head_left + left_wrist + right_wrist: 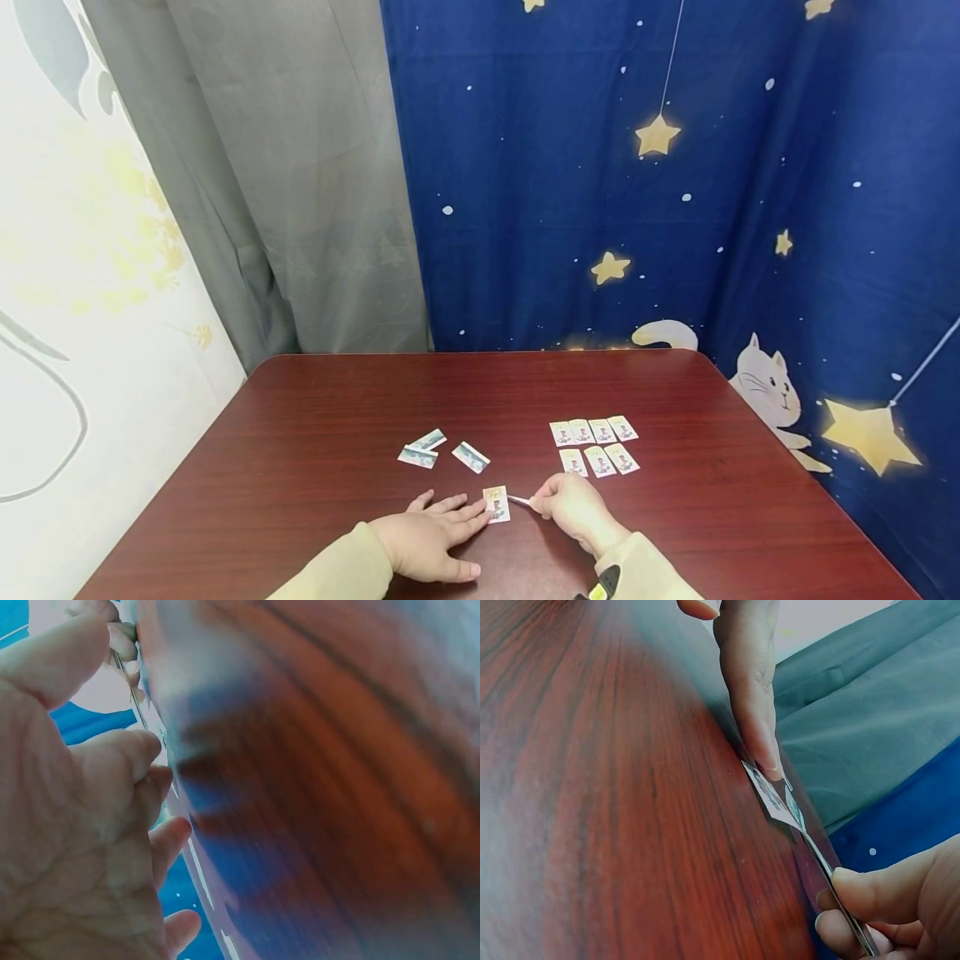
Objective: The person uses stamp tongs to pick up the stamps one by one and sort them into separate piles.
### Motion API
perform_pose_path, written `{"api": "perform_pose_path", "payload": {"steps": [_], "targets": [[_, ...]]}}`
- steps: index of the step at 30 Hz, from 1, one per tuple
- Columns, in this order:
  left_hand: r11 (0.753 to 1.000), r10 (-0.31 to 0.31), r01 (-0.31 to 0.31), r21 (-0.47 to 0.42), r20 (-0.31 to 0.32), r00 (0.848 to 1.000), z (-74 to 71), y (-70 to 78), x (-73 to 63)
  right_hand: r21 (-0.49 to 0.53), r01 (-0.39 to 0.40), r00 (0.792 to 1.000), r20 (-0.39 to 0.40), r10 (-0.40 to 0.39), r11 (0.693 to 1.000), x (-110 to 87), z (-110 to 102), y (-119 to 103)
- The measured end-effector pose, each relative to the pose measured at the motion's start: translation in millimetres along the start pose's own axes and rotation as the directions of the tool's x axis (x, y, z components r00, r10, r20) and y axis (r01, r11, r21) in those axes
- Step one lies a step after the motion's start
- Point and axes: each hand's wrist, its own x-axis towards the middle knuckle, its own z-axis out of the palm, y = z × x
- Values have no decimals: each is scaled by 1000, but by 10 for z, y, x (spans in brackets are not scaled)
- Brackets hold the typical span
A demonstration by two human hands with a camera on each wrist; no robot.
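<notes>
A small white card with a printed figure lies near the front middle of the table. Spread flat, my left hand touches the card's left edge with its fingertips. From the right, my right hand pinches slim metal tweezers between thumb and fingers. Their tip meets the card's right edge; in the right wrist view the card appears slightly raised off the wood. Whether the tweezer tips grip it is hard to see. The left wrist view shows my left palm with the fingers against the tabletop.
Beyond my left hand lie a few blue-grey cards, two of them overlapping. Two rows of similar figure cards lie at the right, the nearer row just past my right hand. Curtains hang behind the dark red table.
</notes>
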Motion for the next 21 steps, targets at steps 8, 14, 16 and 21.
{"api": "perform_pose_path", "payload": {"steps": [8, 14, 16, 21], "targets": [[999, 26, -24, 34, -89, 996, 37, 3, -4, 32, 33, 999, 14, -34, 999, -4, -49, 41], [998, 26, -17, 67, -132, 991, 40, 19, -9, 69, 58, 998, 22, -60, 996, 16, -136, 79], [998, 22, -14, 65, -138, 990, 38, 20, -5, 82, 55, 998, 28, -57, 995, 23, -173, 89], [999, 18, -11, 45, -148, 989, 45, 16, 1, 95, 37, 998, 38, -41, 995, 34, -299, 128]]}}
